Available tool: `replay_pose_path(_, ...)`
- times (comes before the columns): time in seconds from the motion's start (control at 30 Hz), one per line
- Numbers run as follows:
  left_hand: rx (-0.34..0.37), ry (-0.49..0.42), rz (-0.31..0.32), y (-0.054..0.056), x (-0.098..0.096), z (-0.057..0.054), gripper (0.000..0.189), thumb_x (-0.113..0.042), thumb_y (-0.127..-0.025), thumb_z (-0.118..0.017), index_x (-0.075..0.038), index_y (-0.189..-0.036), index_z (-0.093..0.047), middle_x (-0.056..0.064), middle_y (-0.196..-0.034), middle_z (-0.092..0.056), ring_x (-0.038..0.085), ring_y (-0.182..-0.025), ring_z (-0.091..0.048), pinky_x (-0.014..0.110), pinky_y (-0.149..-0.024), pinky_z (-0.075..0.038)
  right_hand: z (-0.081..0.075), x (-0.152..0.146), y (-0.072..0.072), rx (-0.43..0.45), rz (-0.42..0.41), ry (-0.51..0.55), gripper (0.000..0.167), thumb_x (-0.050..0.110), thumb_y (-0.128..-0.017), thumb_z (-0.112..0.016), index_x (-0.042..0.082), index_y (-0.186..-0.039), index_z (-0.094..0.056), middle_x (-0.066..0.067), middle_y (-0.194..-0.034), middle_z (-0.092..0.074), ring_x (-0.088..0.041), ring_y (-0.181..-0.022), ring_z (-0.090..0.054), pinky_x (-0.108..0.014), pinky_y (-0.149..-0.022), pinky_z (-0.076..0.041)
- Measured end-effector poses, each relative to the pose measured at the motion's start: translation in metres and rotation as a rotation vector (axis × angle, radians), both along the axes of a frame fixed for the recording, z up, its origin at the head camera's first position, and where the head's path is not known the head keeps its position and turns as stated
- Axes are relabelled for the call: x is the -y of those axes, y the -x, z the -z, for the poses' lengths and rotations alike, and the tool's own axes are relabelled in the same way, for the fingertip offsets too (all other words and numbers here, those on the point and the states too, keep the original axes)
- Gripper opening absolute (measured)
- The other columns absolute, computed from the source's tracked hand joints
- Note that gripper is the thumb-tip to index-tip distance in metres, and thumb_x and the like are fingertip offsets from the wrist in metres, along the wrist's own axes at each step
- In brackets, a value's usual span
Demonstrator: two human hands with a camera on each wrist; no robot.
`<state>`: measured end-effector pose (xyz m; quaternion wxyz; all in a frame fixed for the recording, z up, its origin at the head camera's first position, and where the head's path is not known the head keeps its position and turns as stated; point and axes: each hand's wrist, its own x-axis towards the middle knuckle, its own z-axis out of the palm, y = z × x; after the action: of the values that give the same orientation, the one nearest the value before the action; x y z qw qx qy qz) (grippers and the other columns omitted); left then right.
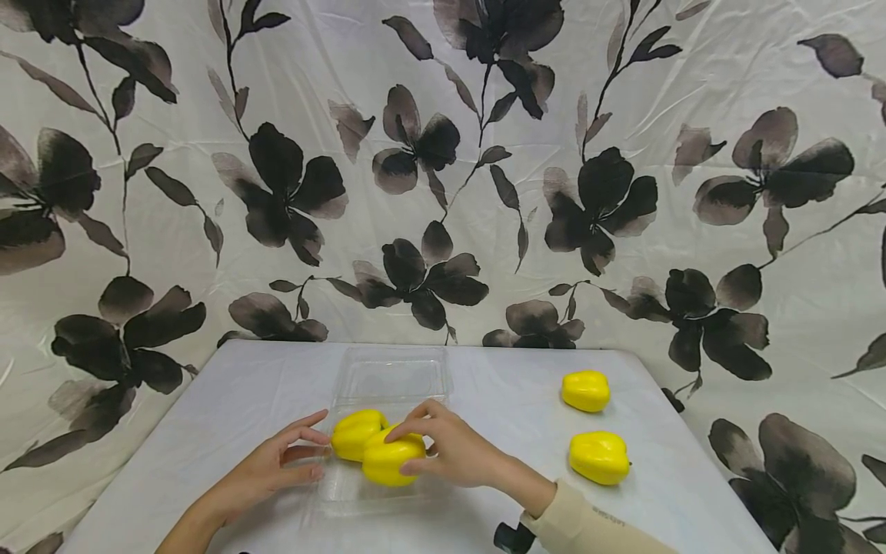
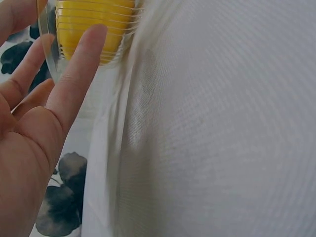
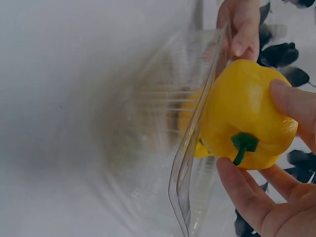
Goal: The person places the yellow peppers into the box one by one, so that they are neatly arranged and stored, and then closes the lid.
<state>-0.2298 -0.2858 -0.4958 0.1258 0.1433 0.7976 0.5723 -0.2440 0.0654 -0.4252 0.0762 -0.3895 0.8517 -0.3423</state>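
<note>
A yellow bell pepper [image 1: 390, 464] with a green stem is in my right hand [image 1: 462, 452], gripped between thumb and fingers over a clear plastic clamshell container [image 1: 381, 504]. In the right wrist view this pepper [image 3: 247, 108] sits at the container's rim [image 3: 185, 163]. Another yellow pepper [image 1: 354, 432] lies inside the container, partly hidden behind the held one. At the container's left side, my left hand [image 1: 280, 460] has its fingers extended. The left wrist view shows its thumb and fingers around the ribbed wall, with yellow pepper [image 2: 89, 34] showing through.
Two more yellow peppers, a far one [image 1: 585, 391] and a nearer one [image 1: 599, 458], lie on the right of the white-covered table [image 1: 512, 400]. The container's open lid [image 1: 393, 378] lies toward the back. Behind the table hangs a floral curtain [image 1: 512, 254].
</note>
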Motion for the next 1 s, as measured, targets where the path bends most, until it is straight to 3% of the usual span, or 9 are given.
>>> replay_pose_path(0.13, -0.007, 0.003, -0.001, -0.001, 0.000, 0.000, 0.041, -0.020, -0.097, -0.080, -0.007, -0.132, -0.062, 0.017, -0.177, -0.013, 0.046, -0.141, -0.052, 0.020, -0.101, -0.054, 0.002, 0.004, -0.002, -0.008, -0.011, 0.000, 0.039, 0.023, -0.093, -0.084, 0.027, -0.131, -0.074, 0.000, -0.129, -0.056, -0.007, -0.112, -0.054, -0.019, -0.082, -0.059)
replay_pose_path(0.37, -0.020, 0.010, 0.001, -0.003, 0.000, 0.000, 0.041, -0.020, -0.098, -0.079, -0.007, -0.133, -0.061, 0.017, -0.177, -0.014, 0.044, -0.140, -0.054, 0.027, -0.106, -0.054, 0.005, 0.012, -0.004, 0.009, -0.012, 0.008, 0.038, 0.024, -0.094, -0.084, 0.027, -0.131, -0.074, 0.001, -0.127, -0.055, -0.005, -0.110, -0.054, -0.020, -0.083, -0.059)
replay_pose_path(0.47, -0.016, 0.003, 0.004, -0.003, 0.000, 0.000, 0.041, -0.019, -0.098, -0.079, -0.007, -0.133, -0.061, 0.017, -0.177, -0.013, 0.045, -0.141, -0.053, 0.019, -0.101, -0.053, 0.007, 0.015, -0.005, 0.008, -0.019, 0.007, 0.038, 0.024, -0.094, -0.084, 0.027, -0.131, -0.074, 0.001, -0.126, -0.055, -0.005, -0.110, -0.054, -0.017, -0.082, -0.058)
replay_pose_path(0.73, -0.023, 0.003, 0.017, -0.002, 0.001, 0.000, 0.041, -0.019, -0.098, -0.078, -0.007, -0.133, -0.060, 0.017, -0.177, -0.012, 0.046, -0.141, -0.052, 0.016, -0.100, -0.051, 0.013, 0.024, -0.005, -0.019, -0.023, 0.000, 0.038, 0.025, -0.094, -0.084, 0.026, -0.131, -0.074, 0.001, -0.126, -0.056, -0.004, -0.110, -0.055, -0.015, -0.081, -0.057)
replay_pose_path(1.0, -0.024, 0.006, 0.027, -0.002, 0.001, 0.000, 0.040, -0.019, -0.099, -0.077, -0.007, -0.133, -0.060, 0.017, -0.177, -0.012, 0.046, -0.141, -0.052, 0.022, -0.103, -0.053, 0.019, 0.031, -0.004, -0.050, -0.043, -0.017, 0.037, 0.026, -0.095, -0.083, 0.026, -0.131, -0.074, 0.000, -0.125, -0.056, -0.003, -0.107, -0.053, -0.015, -0.082, -0.056)
